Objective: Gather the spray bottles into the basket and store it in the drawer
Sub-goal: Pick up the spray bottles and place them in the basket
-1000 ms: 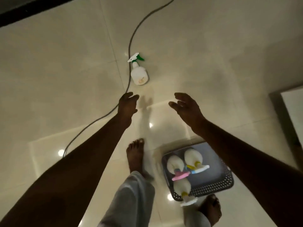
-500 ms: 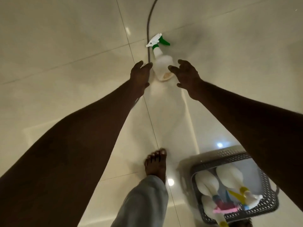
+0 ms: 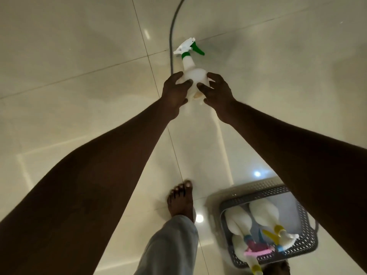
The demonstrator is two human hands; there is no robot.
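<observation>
A white spray bottle (image 3: 191, 65) with a green collar and green nozzle stands on the tiled floor ahead of me. My left hand (image 3: 174, 90) is wrapped around its left side and my right hand (image 3: 215, 90) around its right side, fingers on the round body. A grey perforated basket (image 3: 303, 213) sits on the floor at the lower right, beside my foot. It holds three white spray bottles (image 3: 262, 213) lying down, with pink, yellow and blue trigger parts. My right forearm covers part of the basket.
A grey cable (image 3: 172, 42) runs across the floor just left of the bottle and away to the top. My bare left foot (image 3: 181, 199) and grey trouser leg (image 3: 170, 247) stand at the bottom centre. Glossy cream tiles surround everything.
Both hands have reached forward and closed around the green-nozzle bottle from either side. The view has moved closer to the bottle, and the basket has slid toward the lower right.
</observation>
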